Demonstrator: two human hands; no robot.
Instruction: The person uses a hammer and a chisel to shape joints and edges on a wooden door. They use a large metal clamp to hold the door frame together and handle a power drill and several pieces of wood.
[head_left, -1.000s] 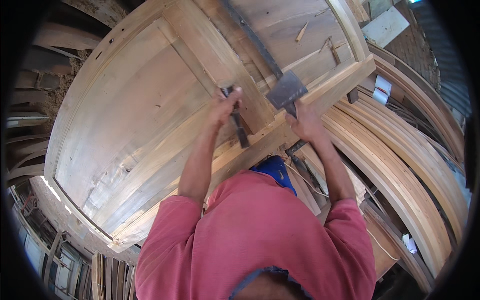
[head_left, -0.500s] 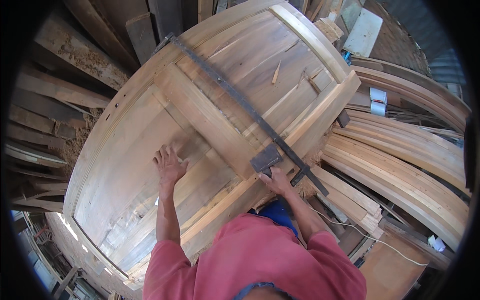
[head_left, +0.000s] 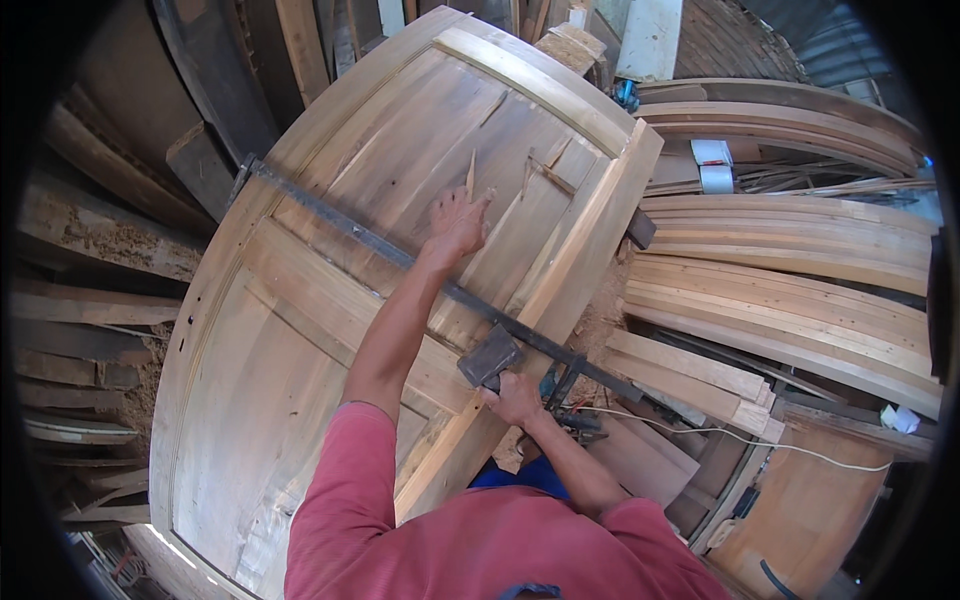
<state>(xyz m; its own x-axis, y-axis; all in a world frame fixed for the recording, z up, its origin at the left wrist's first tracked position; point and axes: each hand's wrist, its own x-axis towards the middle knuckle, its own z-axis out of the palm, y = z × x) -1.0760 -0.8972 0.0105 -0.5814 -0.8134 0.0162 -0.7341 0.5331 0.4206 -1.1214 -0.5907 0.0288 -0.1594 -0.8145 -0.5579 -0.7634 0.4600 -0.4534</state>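
A large wooden panel door (head_left: 235,390) lies flat before me, with a long dark metal bar clamp (head_left: 385,250) across it. My left hand (head_left: 459,226) reaches over the clamp onto the far panel. Its fingers are apart, close to the lower end of a thin pointed wood sliver (head_left: 472,172); whether they touch it I cannot tell. At the door's near edge, my right hand (head_left: 517,399) is closed round the handle of a mallet (head_left: 490,357) with a dark, blocky head. That head is over the door's near rail, beside the clamp bar.
More wood splinters (head_left: 552,177) lie on the far panel. Stacked curved boards (head_left: 770,300) fill the right side. A white cord (head_left: 720,432) runs past the shorter boards (head_left: 690,380). Planks (head_left: 95,235) lean along the left, and a brown board (head_left: 800,510) lies at lower right.
My left hand has moved from the near-left panel across the clamp to the far panel, beside the sliver. My right hand still grips the mallet, now turned. The whole view has shifted.
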